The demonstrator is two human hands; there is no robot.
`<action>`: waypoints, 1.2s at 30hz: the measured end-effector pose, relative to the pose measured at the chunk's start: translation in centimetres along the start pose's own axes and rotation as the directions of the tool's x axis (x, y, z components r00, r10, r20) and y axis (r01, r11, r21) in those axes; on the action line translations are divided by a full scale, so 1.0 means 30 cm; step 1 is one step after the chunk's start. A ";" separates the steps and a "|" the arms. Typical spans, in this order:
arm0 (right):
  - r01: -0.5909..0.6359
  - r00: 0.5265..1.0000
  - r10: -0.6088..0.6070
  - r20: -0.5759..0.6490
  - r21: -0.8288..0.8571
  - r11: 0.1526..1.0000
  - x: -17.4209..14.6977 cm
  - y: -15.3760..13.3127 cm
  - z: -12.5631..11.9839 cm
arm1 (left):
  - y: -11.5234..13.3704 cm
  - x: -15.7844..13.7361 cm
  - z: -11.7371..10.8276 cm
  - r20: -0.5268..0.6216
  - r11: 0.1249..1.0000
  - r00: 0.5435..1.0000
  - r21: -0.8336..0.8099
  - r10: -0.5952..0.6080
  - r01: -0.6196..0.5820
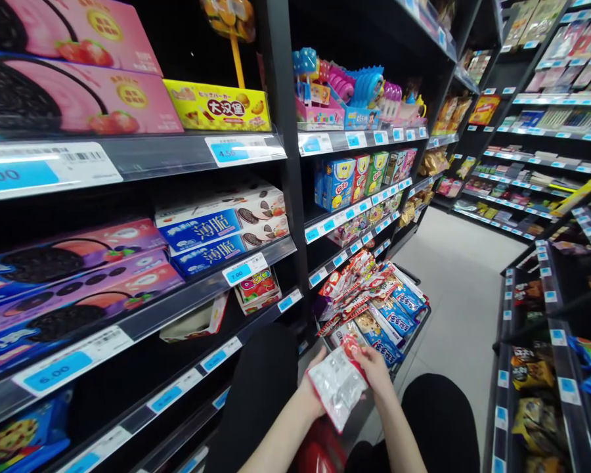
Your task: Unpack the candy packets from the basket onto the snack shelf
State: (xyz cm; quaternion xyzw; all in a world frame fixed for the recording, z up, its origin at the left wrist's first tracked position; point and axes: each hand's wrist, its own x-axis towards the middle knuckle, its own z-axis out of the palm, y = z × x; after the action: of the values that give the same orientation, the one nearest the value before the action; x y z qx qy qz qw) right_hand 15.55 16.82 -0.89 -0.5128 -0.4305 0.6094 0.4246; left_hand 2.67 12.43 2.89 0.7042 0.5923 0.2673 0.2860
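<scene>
Both hands hold a silver and red snack bag [339, 386] low in front of my knees, its silver side facing me. My left hand [316, 384] grips the left edge of the bag. On the upper right edge, my right hand [375, 368] has its fingers closed near a red corner. Just beyond the hands, blue snack packets [396, 315] lie in a dark basket [414, 344]. Red and white packets [362, 276] are heaped on its far left side.
Shelves [256, 263] of boxed biscuits rise close on my left, with price tags along their edges. A purple and blue biscuit box [79, 289] lies on a middle shelf. To the right stands a low rack [554, 335] of snack bags. A pale floor aisle [453, 263] runs between.
</scene>
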 end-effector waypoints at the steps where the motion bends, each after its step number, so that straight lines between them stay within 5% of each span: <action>1: 0.042 0.997 -0.040 -0.063 0.020 0.999 0.014 0.005 -0.017 | -0.007 0.001 -0.011 -0.011 0.984 0.999 -0.176 -0.045 0.042; 2: 0.075 0.991 -0.070 -0.116 0.035 0.997 0.026 0.009 -0.034 | -0.014 0.003 -0.019 -0.012 0.899 0.993 -0.427 -0.113 0.098; 5: 0.092 0.984 -0.072 -0.163 0.115 0.989 0.038 0.009 -0.072 | -0.030 0.018 -0.021 0.049 0.319 0.951 -0.936 -0.304 0.150; 6: 0.098 0.987 -0.076 -0.144 0.151 0.984 0.035 0.006 -0.080 | -0.035 0.025 -0.017 0.051 0.202 0.941 -0.971 -0.333 0.124; 8: 0.128 0.991 -0.118 -0.062 0.215 0.968 0.022 -0.006 -0.092 | -0.042 0.036 -0.010 0.012 0.138 0.934 -0.988 -0.357 0.065; 15: 0.075 0.969 -0.109 0.220 0.158 0.985 0.003 -0.028 -0.168 | -0.076 0.046 -0.022 0.061 0.282 0.979 -0.953 -0.193 0.115; 22: 0.167 0.985 -0.165 0.053 -0.041 0.985 0.022 -0.023 -0.199 | -0.094 0.056 -0.016 0.026 0.616 0.973 -0.771 -0.227 0.164; 27: 0.253 0.967 -0.252 0.025 -0.134 0.958 0.015 -0.044 -0.179 | -0.069 0.048 -0.034 -0.112 0.840 0.968 -0.525 -0.225 0.135; 36: 0.216 0.976 -0.215 0.013 -0.105 0.971 0.023 -0.023 -0.137 | -0.066 0.055 -0.015 -0.255 0.894 0.906 -0.389 -0.336 0.222</action>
State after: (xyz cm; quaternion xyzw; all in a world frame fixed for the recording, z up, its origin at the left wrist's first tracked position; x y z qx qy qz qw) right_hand 19.59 18.03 -0.82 -0.4843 -0.5156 0.5365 0.4602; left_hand 1.26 14.37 1.82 0.4960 0.6690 0.4334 0.3444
